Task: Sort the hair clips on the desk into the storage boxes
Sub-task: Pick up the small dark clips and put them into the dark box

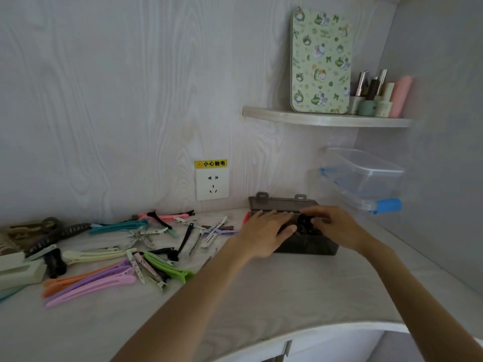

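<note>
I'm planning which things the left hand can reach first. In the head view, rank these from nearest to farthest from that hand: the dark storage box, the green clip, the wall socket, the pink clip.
1. Dark storage box: the left hand rests on it.
2. Wall socket: on the wall, up and left of the hand.
3. Green clip: on the desk, left of the hand.
4. Pink clip: farthest left, in the front pile.

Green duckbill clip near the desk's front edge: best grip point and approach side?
Pinch the green clip across its thick tail end at the lower right, coming from above and the right. That end sticks out free, while white clips overlap its upper-left tip.
</note>
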A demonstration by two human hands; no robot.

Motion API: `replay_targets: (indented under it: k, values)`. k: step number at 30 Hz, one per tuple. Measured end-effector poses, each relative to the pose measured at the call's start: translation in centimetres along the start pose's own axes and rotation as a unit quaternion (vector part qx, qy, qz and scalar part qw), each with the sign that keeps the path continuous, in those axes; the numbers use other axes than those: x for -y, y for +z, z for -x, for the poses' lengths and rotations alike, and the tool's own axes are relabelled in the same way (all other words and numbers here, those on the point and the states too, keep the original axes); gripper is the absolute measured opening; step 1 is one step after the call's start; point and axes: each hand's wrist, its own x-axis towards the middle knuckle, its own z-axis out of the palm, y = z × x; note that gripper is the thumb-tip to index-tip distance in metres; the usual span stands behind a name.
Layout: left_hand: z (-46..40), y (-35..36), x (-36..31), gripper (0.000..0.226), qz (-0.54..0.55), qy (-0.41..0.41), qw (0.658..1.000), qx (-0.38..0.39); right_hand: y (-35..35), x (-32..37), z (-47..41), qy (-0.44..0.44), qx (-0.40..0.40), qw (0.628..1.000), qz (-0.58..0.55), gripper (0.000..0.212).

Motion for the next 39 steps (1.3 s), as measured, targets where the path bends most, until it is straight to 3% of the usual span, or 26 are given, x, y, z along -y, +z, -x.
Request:
replay_targets:
  k: [3, 5, 11, 19, 24, 27, 31, 36, 39]
  values:
    - [0.1, -0.4, 0.0, 0.058, -0.050, -0.009, 0.997, 0.052, 1.2, 0.5, 0.1, -0.002, 0.030, 0.996, 0.084, 0.035]
    - [0.7, -0.7, 0.0, 0.062, -0.025, -0.033, 0.997, 0.065, 1.9, 0.9, 0.3, -0.010, 0.025, 0.997, 0.078, 0.034]
    - [3.8, -2.9, 1.4, 0.061, 0.022, -0.061, 0.998, 0.027, 2.2, 3.9, 0.8, -0.071, -0.079, 0.992, 0.063, 0.035]
    - [13.0, -6.5, 12.0, 0.034, 0.043, -0.157, 0.982, -0.094, 9.0, 13.1, -3.1, -0.177, -0.032, 0.983, -0.041, 0.041]
    - [16.4, -7.8, 19.2, 0.029, 0.005, -0.302, 0.935, -0.186, 15.2, 19.9, -8.4, -0.236, 0.024, 0.971, -0.029, 0.036]
    - [17.2, -8.2, 22.5, 0.037, -0.042, -0.355, 0.923, -0.145, 18.4, 22.3, -10.8, -0.261, 0.082, 0.962, -0.007, 0.036]
    - [18.1, -8.3, 23.7, 0.042, -0.007, -0.346, 0.935, -0.078, 20.6, 21.4, -11.8, -0.269, 0.105, 0.957, 0.003, 0.036]
    - [18.3, -10.0, 23.8, 0.035, 0.061, -0.329, 0.942, 0.014, 17.7, 20.1, -12.1, -0.141, 0.117, 0.983, -0.010, 0.024]
    - [17.6, -11.4, 24.0, 0.035, 0.101, -0.334, 0.931, 0.103, 15.8, 20.0, -12.7, -0.096, 0.187, 0.977, 0.046, 0.020]
